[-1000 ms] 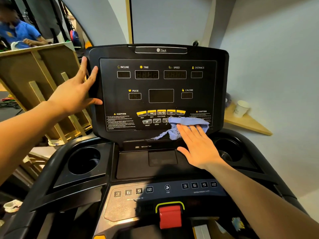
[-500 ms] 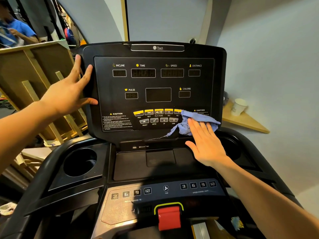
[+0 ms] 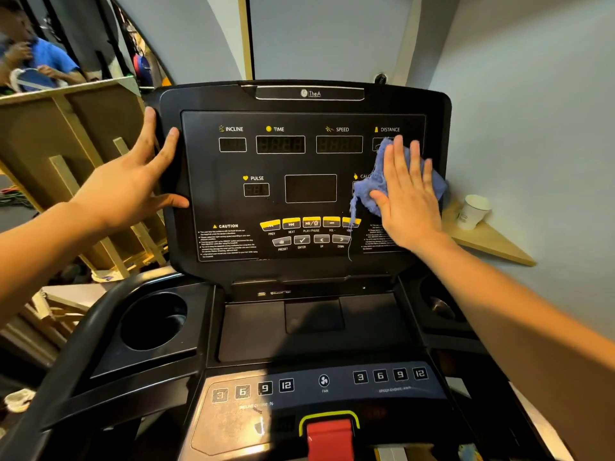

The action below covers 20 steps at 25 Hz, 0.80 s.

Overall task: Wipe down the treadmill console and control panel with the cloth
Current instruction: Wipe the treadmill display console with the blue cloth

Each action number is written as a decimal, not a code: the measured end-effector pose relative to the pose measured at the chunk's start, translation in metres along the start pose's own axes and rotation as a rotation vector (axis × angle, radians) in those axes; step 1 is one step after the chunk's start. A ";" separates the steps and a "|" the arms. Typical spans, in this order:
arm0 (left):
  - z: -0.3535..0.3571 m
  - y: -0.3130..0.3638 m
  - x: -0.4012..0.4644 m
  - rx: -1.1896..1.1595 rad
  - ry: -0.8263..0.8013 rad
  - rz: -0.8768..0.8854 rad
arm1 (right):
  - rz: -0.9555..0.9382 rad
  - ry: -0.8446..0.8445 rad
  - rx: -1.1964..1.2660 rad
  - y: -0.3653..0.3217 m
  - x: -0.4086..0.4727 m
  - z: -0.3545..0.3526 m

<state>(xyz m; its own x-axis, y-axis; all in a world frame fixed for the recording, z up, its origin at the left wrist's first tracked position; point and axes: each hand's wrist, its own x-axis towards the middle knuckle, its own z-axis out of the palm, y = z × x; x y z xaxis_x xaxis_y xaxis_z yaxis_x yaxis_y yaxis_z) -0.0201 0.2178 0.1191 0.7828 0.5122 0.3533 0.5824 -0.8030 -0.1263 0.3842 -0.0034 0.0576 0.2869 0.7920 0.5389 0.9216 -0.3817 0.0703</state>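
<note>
Pale blue walls and a corner shelf frame a black treadmill console (image 3: 304, 181) that stands tilted back toward the person, its display face filling the middle of the view. Pressed against the right side of that face is the blue cloth (image 3: 372, 191), bunched under the right hand (image 3: 407, 201); it covers the DISTANCE window and the CALORIE label, and a frayed thread hangs from it down past the yellow buttons (image 3: 309, 223). The right hand's grip is open: the palm lies flat on the cloth with fingers spread and pointing up, which I judge spreads pressure over a broad patch of the glossy panel instead of pinching the fabric. The left hand (image 3: 133, 181) is also open, holding nothing loose; its fingers lie on the console's left bezel and the thumb rests on the front edge, most likely bracing the upright panel so it does not rock under the wiping pressure.

Below the display sits the dark tray, with a round cup holder (image 3: 154, 322) on the left, and lower still the control panel (image 3: 319, 382) with its numbered 3-6-9-12 keys, fan button and the red safety key (image 3: 329, 435). No hand or cloth touches that lower strip, so it looks yet to be wiped. A paper cup (image 3: 472, 211) stands on the wooden shelf (image 3: 492, 242) to the right, well clear of the work.
</note>
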 end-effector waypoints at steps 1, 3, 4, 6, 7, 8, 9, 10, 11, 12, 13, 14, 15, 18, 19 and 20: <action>0.000 0.000 0.000 0.001 0.001 0.001 | -0.011 0.017 -0.003 0.003 0.008 -0.003; 0.000 0.000 -0.001 0.006 0.003 0.002 | -0.016 0.046 0.000 0.010 0.029 -0.012; 0.000 0.000 -0.001 0.009 0.004 0.005 | -0.013 0.064 0.006 0.013 0.042 -0.017; 0.000 0.001 0.000 0.012 0.012 0.015 | -0.007 0.099 0.028 0.018 0.067 -0.029; 0.001 0.001 0.000 0.013 0.016 0.015 | -0.003 0.110 0.040 0.020 0.078 -0.034; 0.001 0.001 0.000 0.012 0.017 0.014 | 0.008 0.122 0.047 0.021 0.088 -0.039; 0.000 0.001 0.000 0.011 0.015 0.012 | 0.030 0.135 0.051 0.022 0.095 -0.042; 0.000 0.001 0.000 0.012 0.012 0.009 | 0.062 0.149 0.055 0.021 0.100 -0.044; -0.001 0.001 0.000 0.015 0.010 0.004 | 0.099 0.162 0.058 0.018 0.103 -0.044; -0.001 0.001 -0.001 0.018 0.007 -0.002 | 0.136 0.171 0.059 0.014 0.103 -0.043; -0.001 0.001 -0.001 0.018 0.004 -0.005 | 0.163 0.178 0.062 0.007 0.103 -0.042; -0.001 0.002 -0.001 0.015 0.001 -0.005 | 0.172 0.183 0.065 -0.002 0.103 -0.042; -0.002 0.002 -0.001 0.011 -0.002 -0.005 | 0.160 0.183 0.066 -0.015 0.102 -0.041; -0.003 0.003 -0.001 -0.007 -0.014 -0.008 | 0.075 0.178 0.045 -0.069 0.105 -0.040; -0.004 0.004 -0.002 -0.016 -0.018 -0.014 | 0.048 0.173 0.050 -0.090 0.106 -0.040; -0.004 0.004 -0.002 -0.022 -0.020 -0.018 | 0.011 0.167 0.064 -0.110 0.105 -0.039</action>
<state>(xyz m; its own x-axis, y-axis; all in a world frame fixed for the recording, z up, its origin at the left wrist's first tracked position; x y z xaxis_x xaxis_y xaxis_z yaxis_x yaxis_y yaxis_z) -0.0205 0.2126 0.1218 0.7765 0.5325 0.3368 0.5917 -0.8001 -0.0993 0.3030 0.1034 0.1397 0.2542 0.6959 0.6717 0.9349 -0.3545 0.0134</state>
